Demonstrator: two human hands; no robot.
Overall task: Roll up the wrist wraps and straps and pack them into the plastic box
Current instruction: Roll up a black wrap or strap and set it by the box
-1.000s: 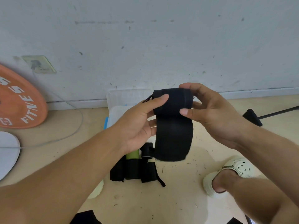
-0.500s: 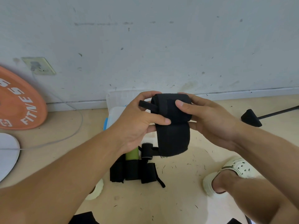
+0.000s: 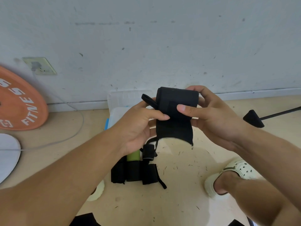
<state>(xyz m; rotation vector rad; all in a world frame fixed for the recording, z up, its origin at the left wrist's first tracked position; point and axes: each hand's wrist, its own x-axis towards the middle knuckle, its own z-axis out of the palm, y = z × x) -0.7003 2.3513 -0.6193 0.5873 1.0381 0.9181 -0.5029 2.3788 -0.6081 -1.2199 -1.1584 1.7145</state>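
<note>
Rolling step: left hand [image 3: 138, 126] and right hand [image 3: 210, 116] pinch black wrist wrap [image 3: 176, 110], tail hanging. Next: wind tail tight, then plastic box [image 3: 117, 101].

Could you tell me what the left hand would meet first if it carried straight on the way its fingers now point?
The left hand already pinches the black wrist wrap; beyond it, probably the right hand.

Both forearms reach forward, left hand [image 3: 138, 126] and right hand [image 3: 211, 115] facing, fingers curled in a pinch.
</note>
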